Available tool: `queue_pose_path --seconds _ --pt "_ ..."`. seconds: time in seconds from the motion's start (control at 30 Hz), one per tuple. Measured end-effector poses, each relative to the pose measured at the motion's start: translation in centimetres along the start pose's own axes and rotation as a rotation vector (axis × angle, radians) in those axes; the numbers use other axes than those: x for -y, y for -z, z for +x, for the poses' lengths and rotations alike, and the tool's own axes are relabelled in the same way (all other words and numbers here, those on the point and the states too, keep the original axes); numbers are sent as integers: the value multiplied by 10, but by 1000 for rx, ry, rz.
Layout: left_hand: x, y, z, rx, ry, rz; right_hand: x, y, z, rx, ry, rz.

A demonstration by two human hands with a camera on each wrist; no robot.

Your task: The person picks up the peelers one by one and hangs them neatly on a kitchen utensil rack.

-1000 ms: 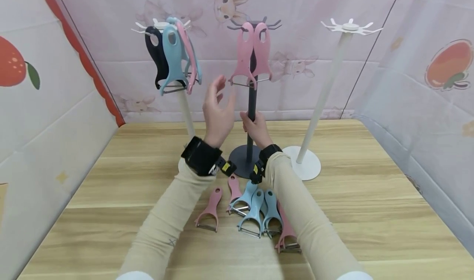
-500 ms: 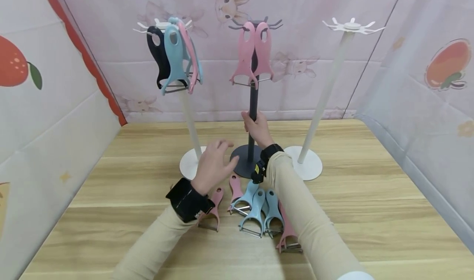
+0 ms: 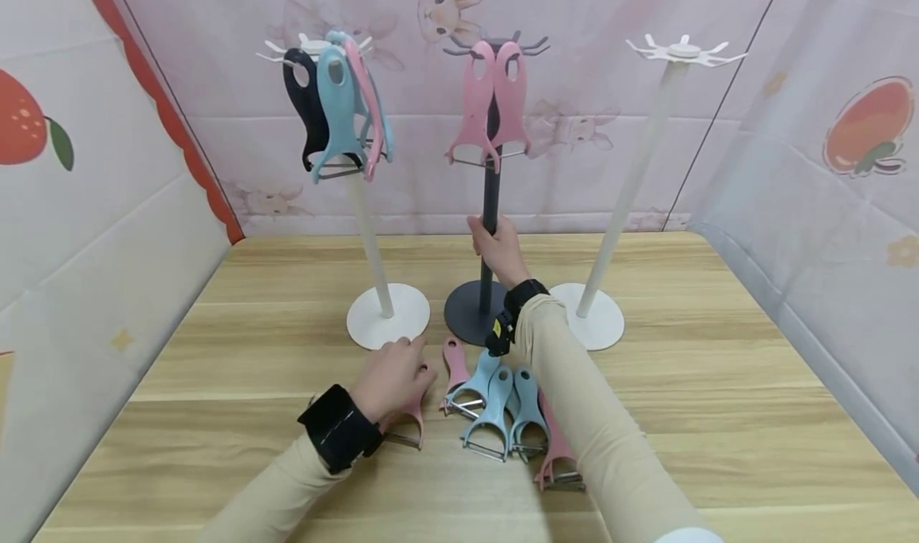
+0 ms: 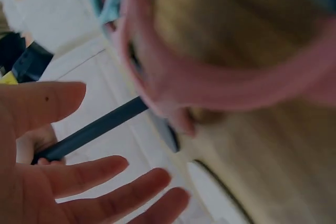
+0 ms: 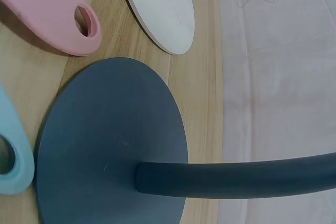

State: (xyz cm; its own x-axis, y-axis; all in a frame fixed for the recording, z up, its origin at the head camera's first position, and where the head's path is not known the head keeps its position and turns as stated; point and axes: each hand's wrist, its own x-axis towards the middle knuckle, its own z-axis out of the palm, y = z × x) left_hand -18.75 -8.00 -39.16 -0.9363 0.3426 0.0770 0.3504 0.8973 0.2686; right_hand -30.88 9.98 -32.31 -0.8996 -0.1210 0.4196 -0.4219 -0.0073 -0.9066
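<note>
Right hand [image 3: 502, 252] grasps the dark hanging stand [image 3: 491, 200]; left hand [image 3: 391, 379], released with fingers apart, is positioned at the pink Y-peeler [image 3: 414, 407] front-left of that stand.

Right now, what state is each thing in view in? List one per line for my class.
Left white stand: standing, mixed-colour peelers hung
Dark stand: standing, two pink peelers hung
Right white stand: standing, nothing hung
Leftmost loose peeler: lying on the table
Other loose peelers: lying, some overlapping
Left hand: open, over leftmost loose peeler
Right hand: gripping the dark stand
</note>
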Motion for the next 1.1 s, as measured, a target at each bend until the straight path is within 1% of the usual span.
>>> queue_pose_path --seconds 0.1,0.23,0.37,0.53,0.63,0.73,0.8,0.87,0.97,1.0,1.1 --pt "4 -5 -6 47 6 -25 -1 -1 0 2 9 4" --pt "5 -11 -11 103 11 28 -2 -1 0 2 12 10" --pt "7 -17 -10 116 7 59 -3 -2 1 -4 4 10" --pt "11 -18 -8 130 13 13 -3 -3 2 1 6 17" --pt "12 -14 -7 99 -6 -12 -3 -3 1 6 6 26" --pt "9 -8 -5 35 -33 -103 -3 -3 1 1 2 27" --pt "4 0 -3 -37 -59 -161 -3 -2 1 -3 4 15" --pt "-1 10 1 -129 -93 -236 -3 -2 1 -2 7 3" --pt "-11 27 10 -302 -168 -309 -3 -3 1 3 10 -9" --pt "-14 33 14 -351 -194 -348 -2 -3 1 1 8 -11" --pt "-24 47 26 -478 -260 -471 -1 -2 0 -7 2 -11"
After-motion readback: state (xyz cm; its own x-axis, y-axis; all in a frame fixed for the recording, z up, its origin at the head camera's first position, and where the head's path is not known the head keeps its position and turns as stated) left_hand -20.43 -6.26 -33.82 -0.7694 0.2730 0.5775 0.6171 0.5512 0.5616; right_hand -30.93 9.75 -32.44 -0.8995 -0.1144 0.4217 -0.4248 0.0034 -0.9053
